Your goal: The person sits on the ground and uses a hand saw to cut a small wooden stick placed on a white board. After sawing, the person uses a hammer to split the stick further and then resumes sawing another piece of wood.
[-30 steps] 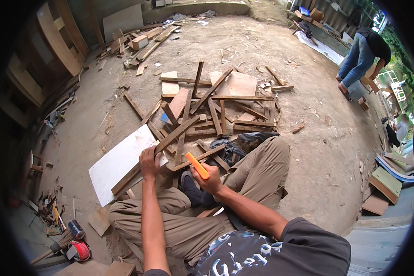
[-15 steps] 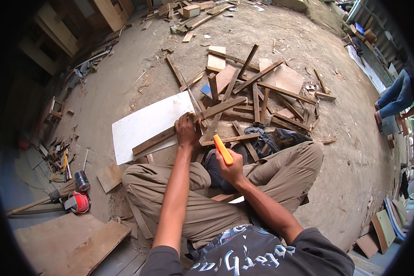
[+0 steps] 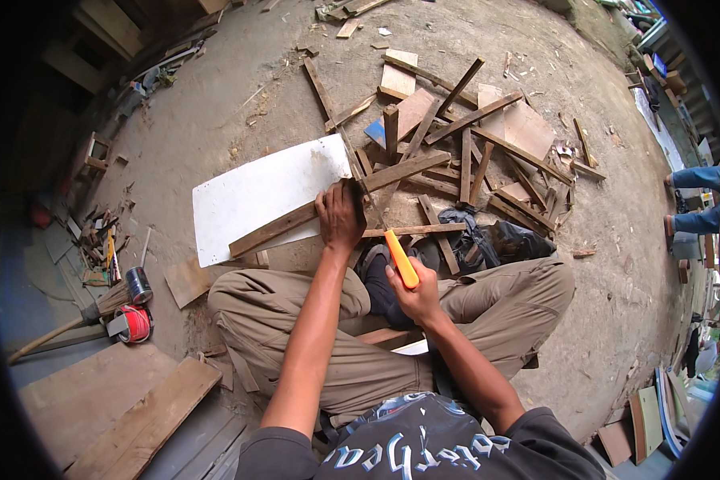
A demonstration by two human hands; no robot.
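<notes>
My left hand point(image 3: 342, 214) is closed over a long wooden batten point(image 3: 276, 230), pressing it down across a white board point(image 3: 268, 188) on the ground. In my right hand point(image 3: 416, 294) is a handsaw, gripped by its orange handle point(image 3: 402, 260). Its thin blade runs away from me and crosses the batten just right of my left hand. How deep the blade sits in the wood cannot be made out. The batten's far end reaches over a heap of loose wood strips point(image 3: 466, 164).
Black plastic point(image 3: 512, 238) lies beside my crossed legs. To the left are a dark can point(image 3: 138, 286), a red reel point(image 3: 138, 323), a broom point(image 3: 52, 340) and flat planks point(image 3: 148, 416). Another person's jeans-clad legs point(image 3: 700, 200) are at the far right. Wood scraps point(image 3: 352, 10) lie ahead.
The saw handle has come slightly back toward me relative to the batten. My left hand stays on the wood. The whole view has shifted a little, and the other person's legs have changed position.
</notes>
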